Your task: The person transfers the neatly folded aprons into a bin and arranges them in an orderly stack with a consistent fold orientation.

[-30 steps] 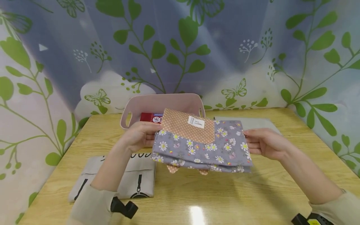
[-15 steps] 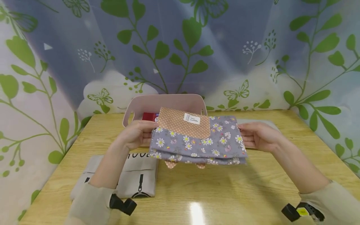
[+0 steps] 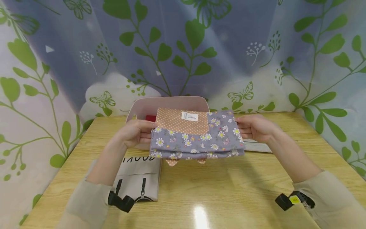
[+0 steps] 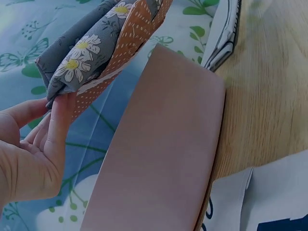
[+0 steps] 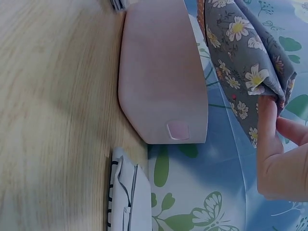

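Observation:
A folded grey-purple floral cloth (image 3: 197,140) with an orange-brown polka-dot panel and a white label hangs above the table, held at both ends. My left hand (image 3: 133,133) pinches its left edge between thumb and fingers. On the opposite edge, my right hand (image 3: 255,128) grips it the same way. Behind and below the cloth stands a pink basket (image 3: 171,101), its front mostly hidden in the head view. Both wrist views show the cloth above the basket wall (image 4: 163,134), apart from it. Something red (image 3: 150,118) shows inside the basket.
A folded off-white cloth with black print (image 3: 140,178) lies on the wooden table (image 3: 217,197) at the left, partly behind my left forearm. Another folded pale cloth (image 3: 257,146) lies to the right of the basket. A leaf-patterned curtain (image 3: 183,47) hangs behind the table.
Both hands have moved the floral cloth left and farther back, now covering more of the basket. More of the red thing inside is hidden. Both grips stay the same.

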The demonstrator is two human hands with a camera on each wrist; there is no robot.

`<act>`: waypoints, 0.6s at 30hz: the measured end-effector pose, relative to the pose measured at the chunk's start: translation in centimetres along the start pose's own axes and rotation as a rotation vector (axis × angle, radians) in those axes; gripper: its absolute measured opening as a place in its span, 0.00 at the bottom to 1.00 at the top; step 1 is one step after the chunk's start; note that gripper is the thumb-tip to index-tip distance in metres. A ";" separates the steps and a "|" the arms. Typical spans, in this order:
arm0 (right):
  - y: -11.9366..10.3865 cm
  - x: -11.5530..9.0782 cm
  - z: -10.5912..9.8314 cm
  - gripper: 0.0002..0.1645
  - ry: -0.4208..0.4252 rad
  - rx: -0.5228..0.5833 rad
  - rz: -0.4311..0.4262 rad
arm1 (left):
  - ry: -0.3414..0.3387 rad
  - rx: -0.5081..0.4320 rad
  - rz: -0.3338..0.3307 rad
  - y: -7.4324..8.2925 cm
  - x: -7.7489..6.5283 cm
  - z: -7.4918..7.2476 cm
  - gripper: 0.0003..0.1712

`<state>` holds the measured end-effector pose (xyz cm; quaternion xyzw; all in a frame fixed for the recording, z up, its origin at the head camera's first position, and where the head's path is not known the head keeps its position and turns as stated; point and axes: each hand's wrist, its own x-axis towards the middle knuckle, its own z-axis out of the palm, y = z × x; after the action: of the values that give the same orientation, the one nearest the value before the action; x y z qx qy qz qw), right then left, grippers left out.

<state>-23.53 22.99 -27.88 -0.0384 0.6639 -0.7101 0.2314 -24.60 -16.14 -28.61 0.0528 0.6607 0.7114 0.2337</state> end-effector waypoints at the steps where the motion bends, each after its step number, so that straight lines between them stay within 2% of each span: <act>1: -0.1 0.2 0.0 0.17 0.007 -0.005 0.003 | 0.000 0.003 -0.005 0.1 0.0 -0.1 0.14; 10: -0.7 1.6 0.2 0.15 0.033 -0.051 0.012 | 0.026 0.031 -0.041 1.2 0.8 -0.6 0.14; 18: -1.2 2.7 0.5 0.14 0.055 -0.070 -0.008 | 0.019 0.078 -0.073 2.3 1.4 -1.5 0.14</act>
<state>-26.10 21.49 -27.34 -0.0297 0.6943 -0.6881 0.2088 -27.04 -16.94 -26.88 0.0309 0.6917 0.6766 0.2507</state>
